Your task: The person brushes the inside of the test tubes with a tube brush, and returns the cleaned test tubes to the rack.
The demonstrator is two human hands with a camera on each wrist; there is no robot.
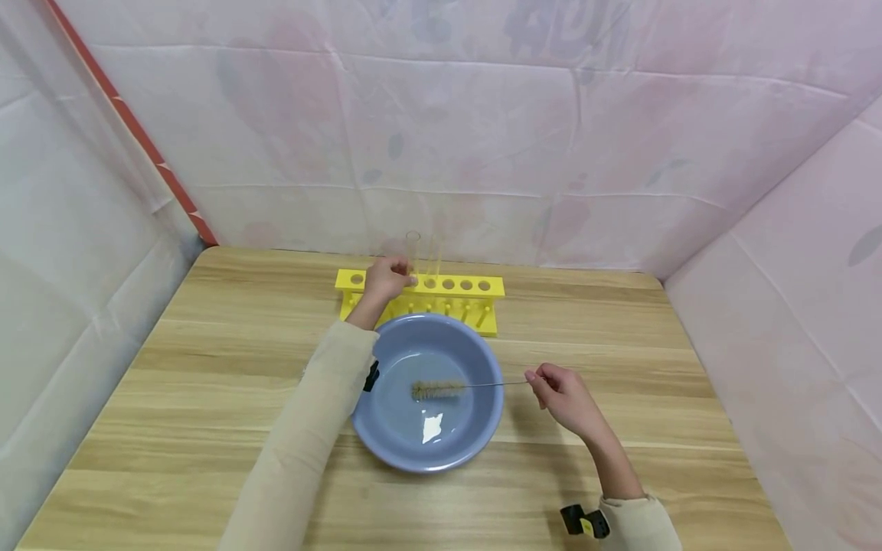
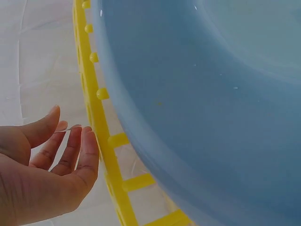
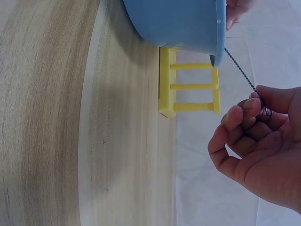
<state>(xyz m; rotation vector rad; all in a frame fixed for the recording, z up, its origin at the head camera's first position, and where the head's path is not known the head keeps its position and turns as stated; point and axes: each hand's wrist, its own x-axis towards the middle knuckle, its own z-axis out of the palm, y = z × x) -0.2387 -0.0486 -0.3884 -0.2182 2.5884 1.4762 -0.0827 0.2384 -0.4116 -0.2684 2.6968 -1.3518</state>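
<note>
While the left hand (image 1: 387, 277) works at the far side of the scene, bent close about a clear tube (image 1: 413, 252) at the yellow rack (image 1: 494, 292), the right hand (image 1: 561, 394) pinches the wire end of a bristle brush (image 1: 439, 389) between thumb and fingers. Thumb and fingers of the left hand stand a narrow way apart beside the glass; I cannot tell whether they grip it.

Bristles lie toward the left, over the inside of a blue basin (image 1: 416, 458), and the wire runs right across the basin's right side to the hand. A small loop (image 3: 268, 111) ends the wire, showing at the right fingertips in the right wrist view. Shallow water (image 1: 400, 417) fills the basin's floor and gives back a bright patch of light near the brush; whether the bristles touch it I cannot tell.

Just right of the first tube, a second clear tube (image 1: 436, 256) stands upright in the rack, its outline faint against the sheet. Pegs line the rack's lower part — the basin, set on its near side, hides some of that base. All this rests on a wood-grained table (image 1: 207, 383). Pale sleeves (image 1: 303, 436) cover both forearms, and a pink-blotched sheet (image 1: 455, 122) hangs beyond, with a red strip (image 1: 131, 122) at the far left.
</note>
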